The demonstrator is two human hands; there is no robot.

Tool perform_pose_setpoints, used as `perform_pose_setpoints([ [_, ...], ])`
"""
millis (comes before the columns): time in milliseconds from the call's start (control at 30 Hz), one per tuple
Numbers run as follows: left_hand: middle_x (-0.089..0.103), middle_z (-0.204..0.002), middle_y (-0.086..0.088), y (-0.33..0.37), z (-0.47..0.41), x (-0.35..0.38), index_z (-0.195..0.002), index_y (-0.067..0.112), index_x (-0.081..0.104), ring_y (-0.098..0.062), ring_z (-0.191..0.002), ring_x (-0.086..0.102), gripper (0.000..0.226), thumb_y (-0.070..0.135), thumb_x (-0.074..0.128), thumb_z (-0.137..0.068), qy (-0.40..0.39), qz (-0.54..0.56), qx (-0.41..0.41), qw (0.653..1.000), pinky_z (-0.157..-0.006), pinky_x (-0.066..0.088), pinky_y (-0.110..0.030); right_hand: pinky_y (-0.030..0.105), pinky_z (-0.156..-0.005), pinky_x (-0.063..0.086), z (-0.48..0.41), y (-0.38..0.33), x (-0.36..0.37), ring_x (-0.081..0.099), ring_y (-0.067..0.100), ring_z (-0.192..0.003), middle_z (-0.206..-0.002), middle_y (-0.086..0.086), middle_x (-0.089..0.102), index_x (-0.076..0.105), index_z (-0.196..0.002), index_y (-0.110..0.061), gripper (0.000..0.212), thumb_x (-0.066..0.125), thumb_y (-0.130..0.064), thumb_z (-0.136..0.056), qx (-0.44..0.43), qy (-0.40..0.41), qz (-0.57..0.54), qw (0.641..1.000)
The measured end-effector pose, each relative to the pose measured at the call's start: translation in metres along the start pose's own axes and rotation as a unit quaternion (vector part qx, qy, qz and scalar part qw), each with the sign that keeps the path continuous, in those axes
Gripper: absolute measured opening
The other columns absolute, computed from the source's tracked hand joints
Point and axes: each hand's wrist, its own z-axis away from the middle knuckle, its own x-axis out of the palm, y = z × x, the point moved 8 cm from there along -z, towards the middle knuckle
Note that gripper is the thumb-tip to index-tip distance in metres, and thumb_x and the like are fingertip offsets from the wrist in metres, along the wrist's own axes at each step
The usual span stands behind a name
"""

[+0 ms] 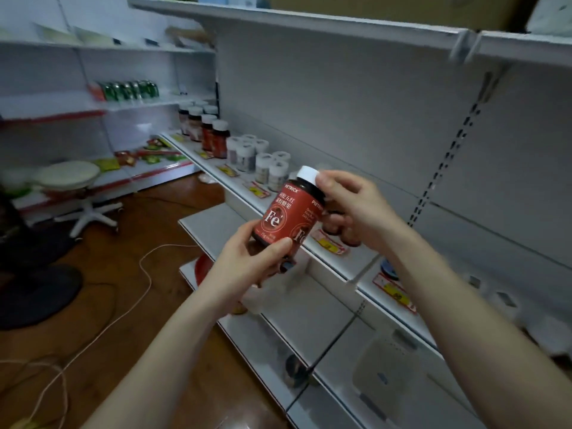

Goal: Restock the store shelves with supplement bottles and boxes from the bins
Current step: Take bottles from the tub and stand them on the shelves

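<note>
One red-labelled bottle [286, 216] with a white cap is held tilted in the air, just in front of the middle shelf [362, 261]. The left hand [247, 264] grips its base; the right hand [356, 209] pinches its neck beside the cap. Further along that shelf stand roughly six dark bottles [208, 131] and seven white bottles [263, 162], all blurred.

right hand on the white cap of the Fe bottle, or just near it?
Touching. Head view: the right hand has its thumb against the white cap, no gap visible; the left hand grips the red bottle lower down.
</note>
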Motion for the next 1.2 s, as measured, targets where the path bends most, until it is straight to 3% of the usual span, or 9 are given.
perform_pose_setpoints([
  [200, 0.056, -0.11, 0.013, -0.014, -0.05, -0.086, -0.129, 0.025, 0.041, -0.002, -0.1, 0.057, 0.07, 0.048, 0.062, -0.067, 0.035, -0.137, 0.02, 0.99, -0.078, 0.047, -0.016, 0.03, -0.076, 0.058, -0.08, 0.003, 0.084, 0.065, 0.014, -0.088, -0.1, 0.001, 0.066, 0.062, -0.105, -0.018, 0.025, 0.068, -0.022, -0.082, -0.005, -0.064, 0.048, 0.997],
  [367, 0.052, -0.1, 0.023, -0.018, -0.113, -0.149, -0.131, 0.027, 0.04, 0.007, -0.09, 0.053, 0.052, 0.039, 0.06, -0.084, 0.095, -0.235, 0.046, 0.966, -0.083, 0.047, -0.018, 0.034, -0.078, 0.058, -0.161, 0.007, 0.139, 0.064, 0.015, -0.093, -0.104, 0.001, 0.064, 0.057, -0.111, -0.012, 0.034, 0.07, -0.017, -0.08, -0.026, -0.075, 0.045, 0.996],
  [633, 0.043, -0.142, -0.008, -0.008, -0.245, -0.213, -0.146, 0.013, 0.021, -0.022, -0.124, 0.047, 0.07, 0.053, 0.04, -0.091, 0.147, -0.517, 0.047, 0.842, -0.093, 0.044, -0.031, 0.034, -0.075, 0.055, -0.318, -0.017, 0.168, 0.06, 0.016, -0.091, -0.108, 0.002, 0.06, 0.054, -0.107, -0.015, 0.032, 0.069, -0.021, -0.081, -0.053, -0.009, 0.068, 0.996],
  [733, 0.042, -0.143, -0.007, -0.011, -0.286, -0.22, -0.145, 0.012, 0.023, -0.022, -0.125, 0.045, 0.069, 0.052, 0.041, -0.091, 0.14, -0.528, 0.048, 0.836, -0.092, 0.043, -0.03, 0.041, -0.084, 0.053, -0.361, -0.022, 0.171, 0.058, 0.016, -0.087, -0.089, -0.004, 0.058, 0.054, -0.101, -0.016, 0.025, 0.069, -0.021, -0.081, -0.061, 0.022, 0.073, 0.995],
  [867, 0.039, -0.145, -0.008, -0.023, -0.334, -0.238, -0.146, 0.012, 0.021, -0.021, -0.128, 0.042, 0.074, 0.054, 0.042, -0.09, 0.128, -0.533, 0.047, 0.835, -0.098, 0.042, -0.032, 0.054, -0.091, 0.047, -0.4, -0.023, 0.168, 0.06, 0.029, -0.1, -0.108, 0.022, 0.056, 0.05, -0.115, 0.014, 0.049, 0.067, -0.016, -0.082, -0.063, 0.082, 0.054, 0.993],
  [933, 0.036, -0.147, -0.009, -0.026, -0.356, -0.248, -0.146, 0.009, 0.022, -0.021, -0.133, 0.036, 0.073, 0.053, 0.043, -0.09, 0.122, -0.539, 0.053, 0.831, -0.103, 0.036, -0.031, 0.06, -0.088, 0.045, -0.425, -0.021, 0.163, 0.062, 0.033, -0.095, -0.1, 0.03, 0.059, 0.057, -0.099, 0.011, 0.035, 0.069, -0.016, -0.079, -0.064, 0.105, 0.05, 0.991],
  [1000, 0.036, -0.146, -0.011, -0.03, -0.375, -0.257, -0.144, 0.006, 0.024, -0.022, -0.133, 0.034, 0.072, 0.051, 0.043, -0.091, 0.112, -0.551, 0.054, 0.825, -0.104, 0.033, -0.028, 0.061, -0.083, 0.048, -0.447, -0.019, 0.159, 0.058, 0.024, -0.082, -0.084, 0.017, 0.051, 0.053, -0.075, -0.002, 0.021, 0.069, -0.016, -0.077, -0.06, 0.126, 0.05, 0.989],
  [1100, 0.039, -0.142, -0.013, -0.039, -0.406, -0.271, -0.143, 0.004, 0.025, -0.024, -0.131, 0.035, 0.072, 0.05, 0.044, -0.091, 0.089, -0.559, 0.06, 0.822, -0.104, 0.031, -0.029, 0.057, -0.086, 0.048, -0.477, -0.016, 0.152, 0.061, 0.029, -0.089, -0.094, 0.024, 0.055, 0.055, -0.096, 0.01, 0.034, 0.068, -0.015, -0.077, -0.051, 0.178, 0.045, 0.982],
  [1200, 0.043, -0.137, -0.019, -0.052, -0.436, -0.287, -0.139, -0.002, 0.032, -0.03, -0.129, 0.038, 0.073, 0.052, 0.043, -0.091, 0.06, -0.576, 0.066, 0.813, -0.104, 0.033, -0.034, 0.061, -0.084, 0.047, -0.507, -0.014, 0.149, 0.059, 0.028, -0.083, -0.088, 0.021, 0.055, 0.05, -0.073, -0.001, 0.025, 0.068, -0.017, -0.074, -0.058, 0.209, 0.073, 0.973],
])
